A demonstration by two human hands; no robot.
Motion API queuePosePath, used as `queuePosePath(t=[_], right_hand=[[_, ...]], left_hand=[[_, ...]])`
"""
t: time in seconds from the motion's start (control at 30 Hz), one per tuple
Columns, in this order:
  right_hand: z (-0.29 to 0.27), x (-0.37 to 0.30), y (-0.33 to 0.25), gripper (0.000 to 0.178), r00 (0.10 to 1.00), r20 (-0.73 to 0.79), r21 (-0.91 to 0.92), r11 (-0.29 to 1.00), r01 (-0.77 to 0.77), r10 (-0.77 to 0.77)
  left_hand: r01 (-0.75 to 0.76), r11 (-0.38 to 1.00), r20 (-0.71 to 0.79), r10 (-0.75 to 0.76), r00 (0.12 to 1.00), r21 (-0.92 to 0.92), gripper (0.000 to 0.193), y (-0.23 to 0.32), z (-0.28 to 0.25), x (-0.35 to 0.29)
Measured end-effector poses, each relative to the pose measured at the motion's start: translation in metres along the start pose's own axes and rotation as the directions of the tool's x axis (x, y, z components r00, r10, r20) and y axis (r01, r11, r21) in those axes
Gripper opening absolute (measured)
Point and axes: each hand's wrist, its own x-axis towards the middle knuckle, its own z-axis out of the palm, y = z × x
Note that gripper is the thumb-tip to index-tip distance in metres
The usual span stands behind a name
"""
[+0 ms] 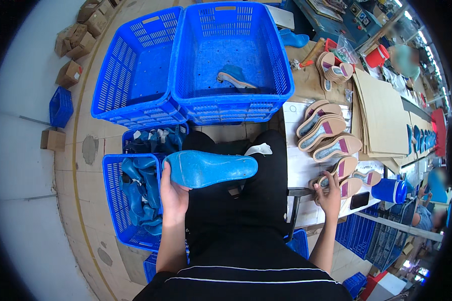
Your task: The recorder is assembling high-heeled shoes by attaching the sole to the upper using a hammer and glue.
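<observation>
A blue shoe last (213, 169) lies sole up across my lap, its heel end gripped by my left hand (174, 196). White cloth or paper (259, 149) shows beside its toe end. At the table on the right, my right hand (328, 196) has its fingers and thumb on the edge of a tan insole in a small pile (346, 166); the part under the fingers is hidden. More insoles with purple heel patches, stacked in piles (327, 125), lie farther along the table (306, 213).
Two large blue crates (178, 95) stand ahead, the right one holding a last with a pale sole. Left of me, a crate (110, 200) is filled with blue lasts. A dark metal stand (297, 192), a phone (359, 200) and a blue jug (388, 190) are at the right.
</observation>
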Motion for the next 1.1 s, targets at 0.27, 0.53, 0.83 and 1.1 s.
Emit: queuePosePath(t=[0.27,0.53,0.83,1.1], right_hand=[[0.009,-0.004,0.017,0.057,1.0,0.007,-0.001,1.0,-0.019,0.019],[0.015,-0.011,0.015,0.053,0.999,0.02,0.099,0.994,-0.036,0.034],[0.043,-0.017,0.014,0.048,0.982,-0.15,-0.156,0.984,0.089,-0.112],[0.024,0.002,0.013,0.037,0.996,0.082,-0.22,0.974,0.051,-0.033]], left_hand=[[0.008,1.0,0.03,-0.007,1.0,-0.026,0.045,0.002,0.0,0.002],[0.004,1.0,0.039,-0.003,0.999,-0.029,0.046,0.002,-0.001,0.0],[0.016,0.999,0.069,-0.012,0.998,-0.046,0.045,0.002,-0.007,0.002],[0.025,0.997,0.05,-0.021,0.999,-0.071,0.041,0.001,-0.006,0.002]])
